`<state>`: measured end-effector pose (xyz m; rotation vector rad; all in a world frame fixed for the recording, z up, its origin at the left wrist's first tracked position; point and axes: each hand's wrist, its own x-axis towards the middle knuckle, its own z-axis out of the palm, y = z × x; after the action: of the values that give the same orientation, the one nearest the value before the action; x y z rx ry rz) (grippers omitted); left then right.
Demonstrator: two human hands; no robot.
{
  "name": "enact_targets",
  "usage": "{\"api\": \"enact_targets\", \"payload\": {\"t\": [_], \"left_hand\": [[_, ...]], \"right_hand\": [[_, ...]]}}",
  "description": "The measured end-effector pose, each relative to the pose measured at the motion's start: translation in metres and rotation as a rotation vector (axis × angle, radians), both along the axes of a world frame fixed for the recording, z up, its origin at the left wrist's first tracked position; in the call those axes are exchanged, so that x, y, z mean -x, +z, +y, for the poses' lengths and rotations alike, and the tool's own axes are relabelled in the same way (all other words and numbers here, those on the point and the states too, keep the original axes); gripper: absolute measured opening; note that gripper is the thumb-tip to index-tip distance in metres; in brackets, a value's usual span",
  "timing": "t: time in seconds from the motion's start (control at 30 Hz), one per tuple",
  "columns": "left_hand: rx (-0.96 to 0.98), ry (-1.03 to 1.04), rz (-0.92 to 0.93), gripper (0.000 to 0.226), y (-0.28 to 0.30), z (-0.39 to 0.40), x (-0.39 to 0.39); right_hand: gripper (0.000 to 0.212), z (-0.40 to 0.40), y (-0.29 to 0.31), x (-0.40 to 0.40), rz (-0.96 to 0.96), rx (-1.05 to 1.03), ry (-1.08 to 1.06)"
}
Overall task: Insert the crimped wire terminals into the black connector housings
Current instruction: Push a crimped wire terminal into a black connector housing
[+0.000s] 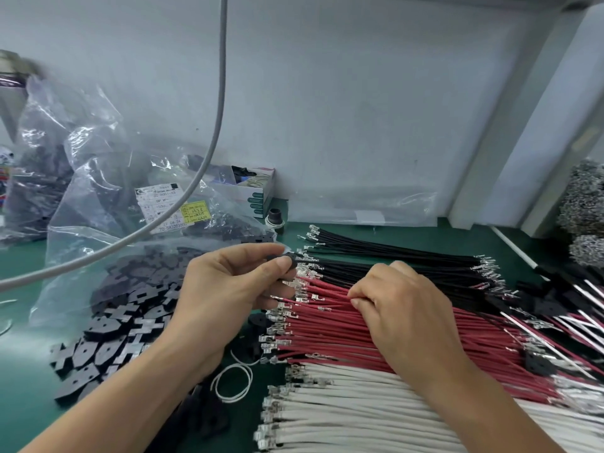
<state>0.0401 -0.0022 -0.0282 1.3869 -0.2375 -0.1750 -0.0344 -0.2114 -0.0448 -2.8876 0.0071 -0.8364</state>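
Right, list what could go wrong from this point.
The right hand pinches into the dense red wires; it may lift several at once and snag neighbouring terminals. The left hand holds a black housing largely hidden by its fingers, so a terminal could enter the wrong way. Loose black housings spilling from the plastic bag could slide further.

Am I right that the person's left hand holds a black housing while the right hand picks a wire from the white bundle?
Not quite. In the head view the right hand pinches a wire in the red bundle, not the white bundle. The left hand does hold a black housing.
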Motion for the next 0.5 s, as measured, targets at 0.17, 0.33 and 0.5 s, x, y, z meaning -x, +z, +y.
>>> {"api": "enact_targets", "payload": {"t": [0.17,0.33,0.5], "left_hand": [[0.023,0.008,0.003,0.015,0.001,0.002,-0.002],[0.051,-0.002,0.031,0.021,0.003,0.003,-0.004],[0.082,-0.154,0.082,0.035,0.005,0.003,-0.001]], "right_hand": [[0.018,-0.017,0.007,0.011,0.01,-0.169,0.109],[0.009,-0.023,0.018,0.015,-0.024,-0.262,0.153],[0.01,-0.015,0.02,0.016,-0.065,-0.319,0.252]]}}
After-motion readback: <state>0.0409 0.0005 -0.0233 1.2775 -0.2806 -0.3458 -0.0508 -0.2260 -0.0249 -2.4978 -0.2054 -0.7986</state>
